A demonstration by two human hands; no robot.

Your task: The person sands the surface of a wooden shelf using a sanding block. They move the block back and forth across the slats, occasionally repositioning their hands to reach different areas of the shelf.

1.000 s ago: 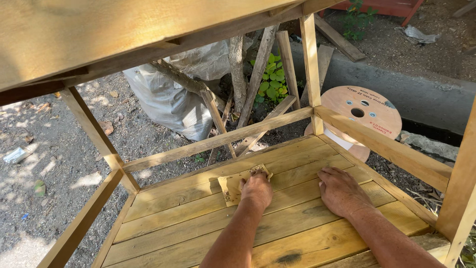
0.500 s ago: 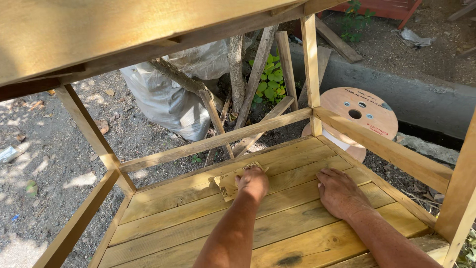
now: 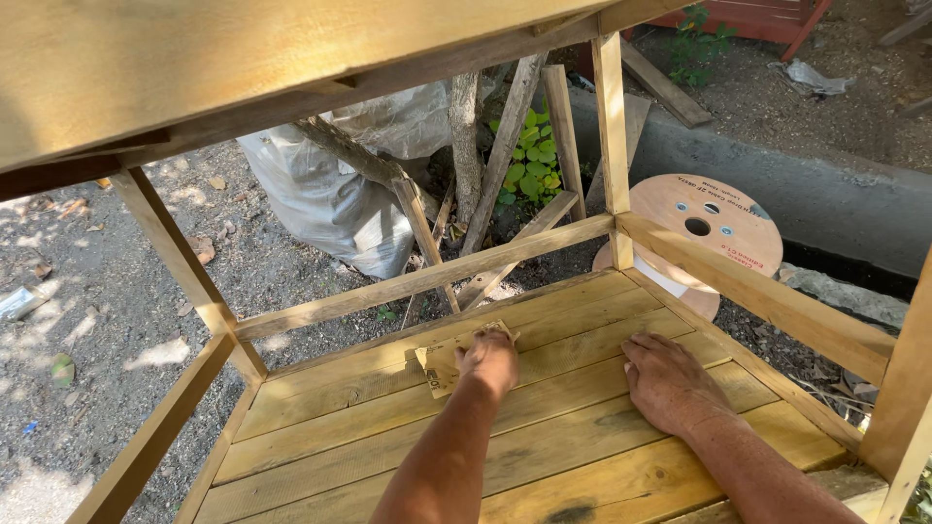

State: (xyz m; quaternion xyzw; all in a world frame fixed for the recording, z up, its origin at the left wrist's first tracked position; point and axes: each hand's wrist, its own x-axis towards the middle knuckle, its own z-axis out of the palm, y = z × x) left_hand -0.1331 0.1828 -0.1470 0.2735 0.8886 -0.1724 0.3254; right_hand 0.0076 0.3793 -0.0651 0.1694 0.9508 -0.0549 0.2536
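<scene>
A sheet of sandpaper (image 3: 449,357) is pressed flat by the left hand (image 3: 490,359), fingers curled down over it, against the slatted plank floor (image 3: 388,427) of a wooden frame, just inside the rear rail (image 3: 427,277). The right hand (image 3: 668,380) is laid open and empty on the planks to the right of the sandpaper, bracing. The sanding stage appears to be in hand; firm, even pressure along the grain would be called for next.
</scene>
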